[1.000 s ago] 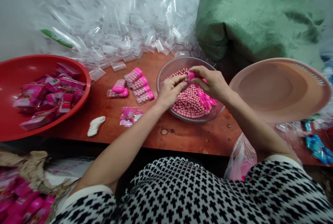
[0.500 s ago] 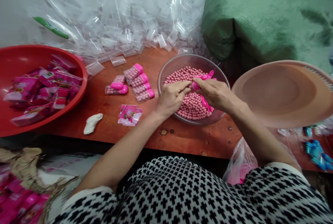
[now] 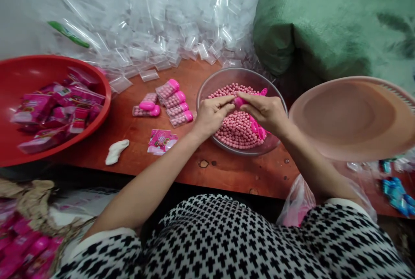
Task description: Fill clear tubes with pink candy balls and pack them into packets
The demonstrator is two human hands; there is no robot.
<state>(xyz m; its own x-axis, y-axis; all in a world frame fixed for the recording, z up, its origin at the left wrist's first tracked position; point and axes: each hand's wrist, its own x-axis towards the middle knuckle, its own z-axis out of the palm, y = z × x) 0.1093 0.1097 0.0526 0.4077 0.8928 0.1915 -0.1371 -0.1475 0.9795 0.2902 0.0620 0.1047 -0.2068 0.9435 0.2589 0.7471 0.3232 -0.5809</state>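
Observation:
Over the bowl of small pink balls, my left hand and my right hand meet fingertip to fingertip. Both are closed in a pinch around a small pink cap. My fingers cover most of it, and whether a clear case is attached below cannot be seen. More pink flip caps lie on the balls beside my right hand. Left of the bowl, several clear cases filled with balls and topped with pink caps rest on the table.
A red basin of pink packets stands at left. Printed cards and a crumpled white piece lie on the red-brown table. Clear empty cases heap behind. A green sack and a brownish basin flank the right.
My hands have drawn closer together around the pink cap, and my right hand has shifted slightly left. The flip caps on the balls show more now.

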